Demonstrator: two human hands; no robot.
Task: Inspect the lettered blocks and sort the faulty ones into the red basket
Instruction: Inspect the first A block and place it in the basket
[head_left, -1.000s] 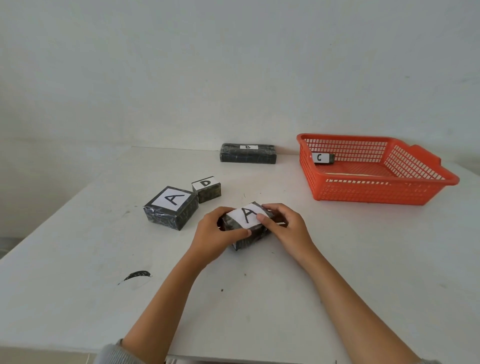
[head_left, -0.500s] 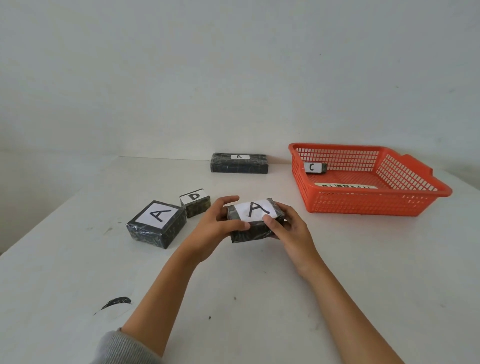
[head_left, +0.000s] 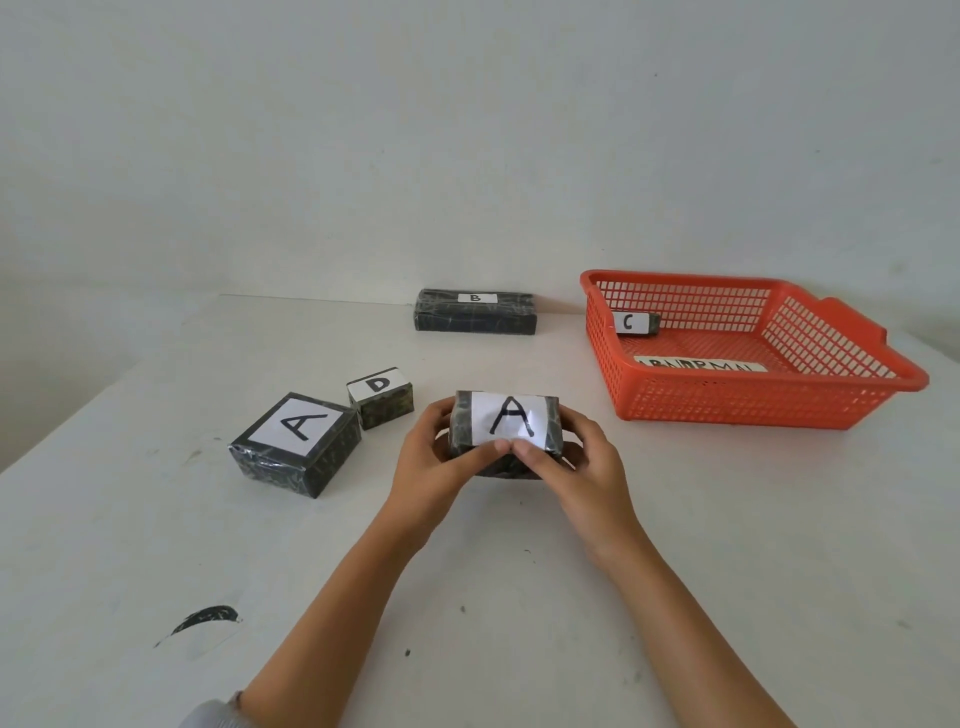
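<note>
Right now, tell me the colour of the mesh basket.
Red-orange, seen in the head view: the plastic mesh basket.

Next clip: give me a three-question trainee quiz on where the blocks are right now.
1. True or false: the red basket is empty.
2. Which letter is on the block held by the left hand and right hand? a) B b) A c) D
3. Fill in: the D block sits beside the other ___ block.

Key: 1 false, the C block lies inside; 2 b; 3 A.
</note>
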